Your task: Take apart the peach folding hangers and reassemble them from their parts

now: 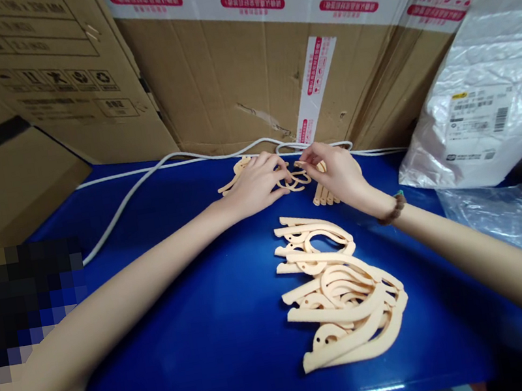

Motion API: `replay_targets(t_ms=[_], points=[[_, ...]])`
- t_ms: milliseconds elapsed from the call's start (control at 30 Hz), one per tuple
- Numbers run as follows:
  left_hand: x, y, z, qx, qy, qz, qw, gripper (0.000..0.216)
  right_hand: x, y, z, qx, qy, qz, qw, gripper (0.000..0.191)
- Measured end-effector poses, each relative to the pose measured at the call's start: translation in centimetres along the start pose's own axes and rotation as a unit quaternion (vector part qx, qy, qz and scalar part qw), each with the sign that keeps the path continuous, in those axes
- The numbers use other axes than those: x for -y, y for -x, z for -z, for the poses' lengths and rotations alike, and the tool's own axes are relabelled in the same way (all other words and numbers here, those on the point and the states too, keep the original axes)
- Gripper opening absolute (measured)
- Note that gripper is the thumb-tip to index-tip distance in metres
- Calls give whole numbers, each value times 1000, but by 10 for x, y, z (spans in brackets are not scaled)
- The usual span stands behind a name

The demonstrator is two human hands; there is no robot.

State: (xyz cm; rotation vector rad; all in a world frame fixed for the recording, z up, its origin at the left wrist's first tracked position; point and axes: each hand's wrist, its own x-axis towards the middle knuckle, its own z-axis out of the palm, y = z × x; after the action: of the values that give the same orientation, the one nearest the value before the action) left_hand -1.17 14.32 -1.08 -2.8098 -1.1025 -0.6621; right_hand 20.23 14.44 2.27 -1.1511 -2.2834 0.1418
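My left hand (261,181) reaches to the back of the table, its fingers curved and apart over a small heap of beige plastic hooks (299,183). More beige pieces (237,171) lie beside and partly beneath it. My right hand (337,173) pinches the end of a small beige plastic piece (300,164) between thumb and fingertips; most of that piece is hidden. Under the right palm lies a row of beige hanger arms (325,195), partly covered. Nearer to me, several folded beige plastic hangers (347,301) lie overlapping in a pile.
Cardboard boxes (223,82) wall off the back and left of the blue table (187,326). A white cable (129,206) runs along the back edge. On the right stand a white plastic parcel (457,118) and a clear plastic bag (507,216).
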Motion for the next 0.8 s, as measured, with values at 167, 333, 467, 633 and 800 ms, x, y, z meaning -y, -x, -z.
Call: replay_targets(t_ms=[167,333,467,633,800], points=[[-6,-5,-3,6,-45,-28,999,25,-10,0,-1,69,-24,17,997,15],[-9,-9,-9,23,-87,-35,995,29,-17,4,-7,139,-5,60,988,20],[-10,-10,-12,29,-100,-34,994,30,-19,3,-8,149,-5,60,987,23],[-10,-11,-15,25,-124,-45,991,28,-24,0,-10,141,-20,60,988,28],[-13,-13,-15,30,-143,-55,988,25,-28,-7,-5,78,-89,7,993,20]])
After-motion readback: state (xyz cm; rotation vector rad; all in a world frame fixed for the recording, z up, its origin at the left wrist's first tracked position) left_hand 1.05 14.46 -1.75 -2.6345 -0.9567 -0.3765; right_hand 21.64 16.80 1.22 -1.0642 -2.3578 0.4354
